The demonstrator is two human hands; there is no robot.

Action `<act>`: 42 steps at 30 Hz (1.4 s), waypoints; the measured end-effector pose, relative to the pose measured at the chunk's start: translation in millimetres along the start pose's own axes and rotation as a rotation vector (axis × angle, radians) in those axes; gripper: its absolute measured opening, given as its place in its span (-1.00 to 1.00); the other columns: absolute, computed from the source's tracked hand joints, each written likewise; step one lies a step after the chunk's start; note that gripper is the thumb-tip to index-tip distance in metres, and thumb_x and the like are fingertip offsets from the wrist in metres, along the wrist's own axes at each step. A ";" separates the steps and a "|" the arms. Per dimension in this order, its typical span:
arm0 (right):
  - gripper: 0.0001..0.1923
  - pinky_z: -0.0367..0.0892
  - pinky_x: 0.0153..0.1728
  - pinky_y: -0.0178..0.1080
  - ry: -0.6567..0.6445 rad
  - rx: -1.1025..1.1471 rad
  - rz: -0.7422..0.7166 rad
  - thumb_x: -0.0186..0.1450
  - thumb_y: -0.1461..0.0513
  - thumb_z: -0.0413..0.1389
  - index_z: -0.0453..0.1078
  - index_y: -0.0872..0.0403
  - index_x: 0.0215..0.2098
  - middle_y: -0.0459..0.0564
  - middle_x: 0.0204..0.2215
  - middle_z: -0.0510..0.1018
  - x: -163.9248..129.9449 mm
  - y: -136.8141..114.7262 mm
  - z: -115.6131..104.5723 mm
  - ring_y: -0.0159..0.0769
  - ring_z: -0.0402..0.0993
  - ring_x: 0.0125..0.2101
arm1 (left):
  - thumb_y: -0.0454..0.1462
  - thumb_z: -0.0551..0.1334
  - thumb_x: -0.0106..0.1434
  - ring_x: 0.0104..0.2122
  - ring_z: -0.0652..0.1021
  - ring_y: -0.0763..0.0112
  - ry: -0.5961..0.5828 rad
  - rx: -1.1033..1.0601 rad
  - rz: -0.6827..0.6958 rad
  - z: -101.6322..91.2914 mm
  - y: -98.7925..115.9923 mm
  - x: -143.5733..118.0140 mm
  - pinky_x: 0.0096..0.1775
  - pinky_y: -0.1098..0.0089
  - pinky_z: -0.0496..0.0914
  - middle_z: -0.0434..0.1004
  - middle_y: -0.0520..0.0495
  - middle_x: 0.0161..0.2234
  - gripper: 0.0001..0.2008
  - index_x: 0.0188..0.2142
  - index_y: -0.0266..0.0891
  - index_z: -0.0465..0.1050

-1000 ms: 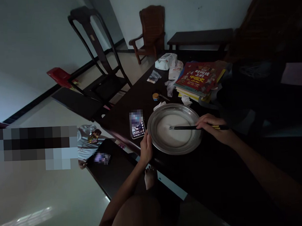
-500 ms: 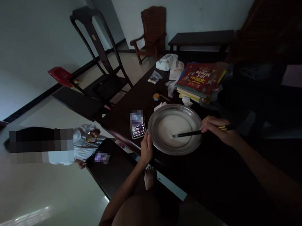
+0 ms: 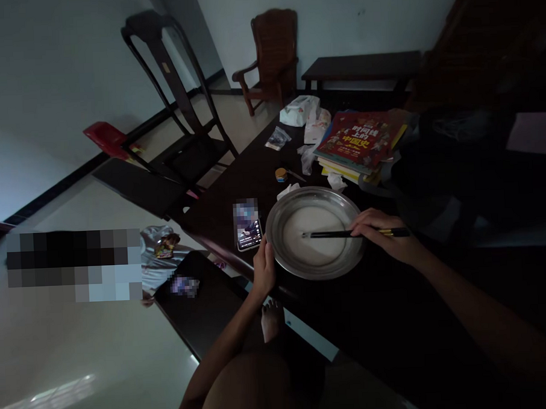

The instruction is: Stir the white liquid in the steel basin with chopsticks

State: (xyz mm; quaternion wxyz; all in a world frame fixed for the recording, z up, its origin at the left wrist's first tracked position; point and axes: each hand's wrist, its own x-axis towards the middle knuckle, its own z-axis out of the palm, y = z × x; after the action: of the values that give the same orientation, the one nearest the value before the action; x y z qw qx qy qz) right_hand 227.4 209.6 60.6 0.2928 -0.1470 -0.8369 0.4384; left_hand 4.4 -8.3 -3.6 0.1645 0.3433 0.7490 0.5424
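A wide metal basin stands on the dark table and holds a whitish liquid. My left hand grips the basin's rim at its near left side. In my right hand is a pair of black chopsticks with a gold band, fingers closed round them. The chopsticks lie nearly level over the basin, their tips in the liquid near its middle. Just left of the basin lies a phone with its screen lit.
Behind the basin are a stack of books, plastic packs, a small jar and crumpled tissue. At left, a person sits by a low dark bench. Wooden chairs stand farther back.
My right hand and the chopsticks have shifted left and slightly up, so the tips are farther from the basin's near edge. My left hand stays on the rim.
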 end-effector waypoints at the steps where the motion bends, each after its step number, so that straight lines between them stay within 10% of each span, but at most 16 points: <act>1: -0.73 0.38 -0.16 -0.10 0.029 -0.002 0.008 0.37 0.09 0.10 0.56 -0.05 -0.41 -0.03 -0.37 0.62 -0.2 0.7 0.0 -0.19 0.53 -0.26 | 0.11 -0.07 0.39 0.15 0.46 0.17 0.001 0.000 -0.002 0.0 0.2 0.0 0.16 0.21 0.31 0.49 -0.22 0.13 -0.38 0.16 -0.27 0.37; 42: -0.73 0.37 -0.18 -0.16 0.032 0.036 0.045 0.38 0.12 0.09 0.54 -0.02 -0.41 -0.02 -0.36 0.58 -1.1 1.1 -0.6 -0.22 0.51 -0.25 | 0.09 -0.09 0.41 0.16 0.46 0.17 -0.012 0.022 0.017 -1.0 -2.1 0.4 0.17 0.19 0.31 0.48 -0.21 0.13 -0.39 0.17 -0.27 0.34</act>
State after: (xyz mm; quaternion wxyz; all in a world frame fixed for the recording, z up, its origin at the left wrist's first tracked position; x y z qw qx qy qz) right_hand 228.6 210.1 59.6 0.2987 -0.1675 -0.8207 0.4573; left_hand 2.8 -9.1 -5.2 0.1607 0.3544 0.7510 0.5335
